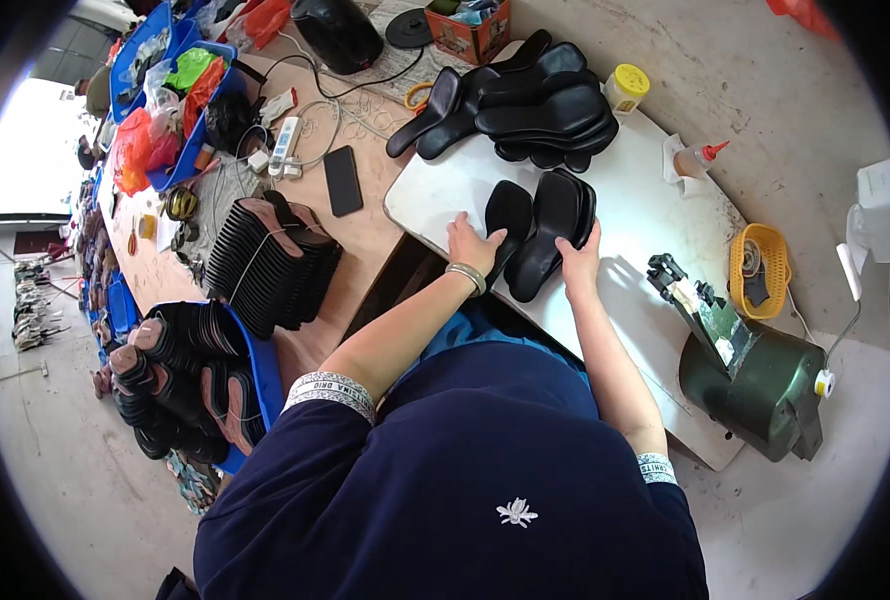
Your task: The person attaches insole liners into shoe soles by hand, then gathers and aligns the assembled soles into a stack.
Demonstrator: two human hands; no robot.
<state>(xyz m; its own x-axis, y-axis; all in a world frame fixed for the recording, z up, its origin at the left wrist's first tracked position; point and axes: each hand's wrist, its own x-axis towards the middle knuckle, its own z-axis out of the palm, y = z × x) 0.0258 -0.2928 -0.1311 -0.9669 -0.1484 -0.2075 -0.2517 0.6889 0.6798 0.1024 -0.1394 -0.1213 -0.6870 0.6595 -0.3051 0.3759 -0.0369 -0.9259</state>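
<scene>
My left hand (473, 250) rests on the white tabletop with its fingers apart, its thumb against the edge of a single black insole (508, 215). To the right of that insole lies a small stack of black insoles (542, 245), toes and heels roughly lined up. My right hand (581, 262) grips this stack along its right side, thumb on top and fingers round the outer edge. Farther back on the white table (655, 250), a larger pile of glossy black insoles (550, 105) overlaps in a fan.
Left stand a bundle of black soles (275, 260), a phone (343, 181) and a blue crate (265, 365) of soles. Right are a green machine (755, 385), a yellow basket (758, 270) and a red-tipped bottle (700, 158). A yellow-lidded jar (625, 88) stands behind.
</scene>
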